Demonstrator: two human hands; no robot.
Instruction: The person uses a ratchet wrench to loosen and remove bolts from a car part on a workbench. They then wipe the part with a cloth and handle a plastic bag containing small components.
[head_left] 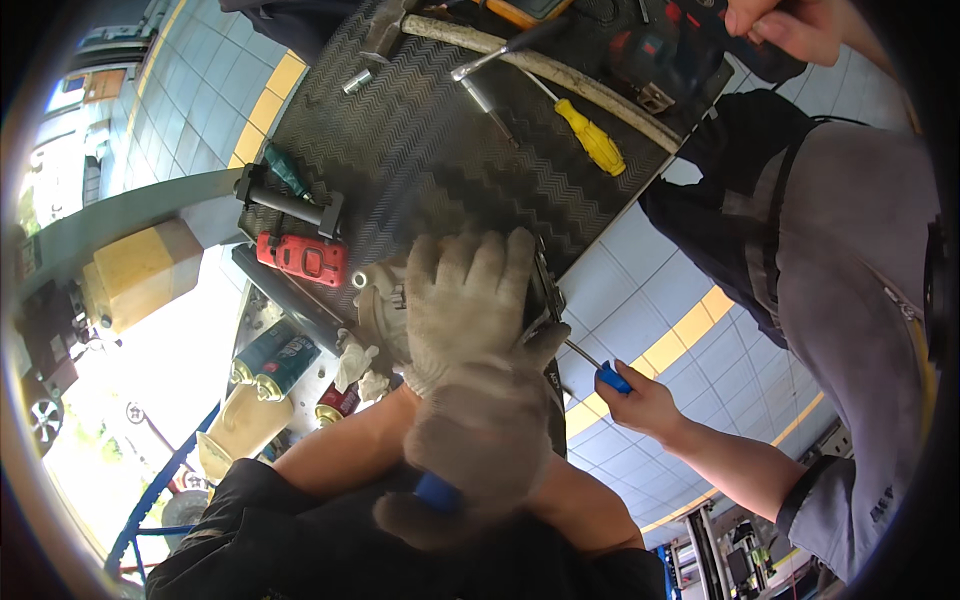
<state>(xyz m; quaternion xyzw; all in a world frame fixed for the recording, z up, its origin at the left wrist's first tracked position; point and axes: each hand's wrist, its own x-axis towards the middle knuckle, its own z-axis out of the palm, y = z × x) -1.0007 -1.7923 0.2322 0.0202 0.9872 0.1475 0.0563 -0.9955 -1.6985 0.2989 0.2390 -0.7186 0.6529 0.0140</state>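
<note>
My left hand (466,300), in a grey knit work glove, lies palm down with its fingers stretched forward over a metal casting (384,312) at the near end of the black-matted cart top. The glove hides most of that part. Closer to my body, my right hand (478,430), also gloved, is smeared by motion and curled around a blue-handled tool (437,491); the rest of the tool is hidden. Just to the right, a co-worker's bare hand (640,402) grips a blue-handled screwdriver (612,378), its shaft pointing toward my left hand.
On the mat (390,150) lie a yellow screwdriver (592,138), a long-handled hammer (545,62), a ratchet (485,105) and a socket (356,82). A red tool (302,259) sits at the left edge, above spray cans (285,368). The co-worker's other hand (795,28) is near a cordless drill (645,65).
</note>
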